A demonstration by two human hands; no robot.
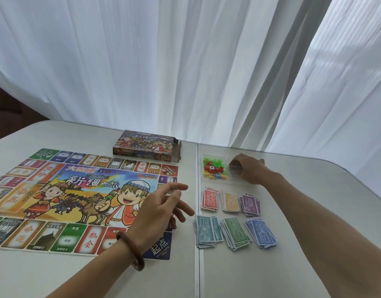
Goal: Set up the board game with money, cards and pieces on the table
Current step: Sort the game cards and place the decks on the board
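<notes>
The colourful game board lies flat on the left half of the white table. Its box lies behind it, with one end flap open. A clear plastic tray holds several small green, red and yellow pieces. My right hand grips the tray's right side, fingers curled on it. Several stacks of paper money lie in two rows: red, orange, purple, teal, green, blue. My left hand hovers over the board's right edge, fingers spread and holding nothing.
White curtains hang behind the table's far edge. A seam runs down the table between the board and the money. A brown bracelet is on my left wrist.
</notes>
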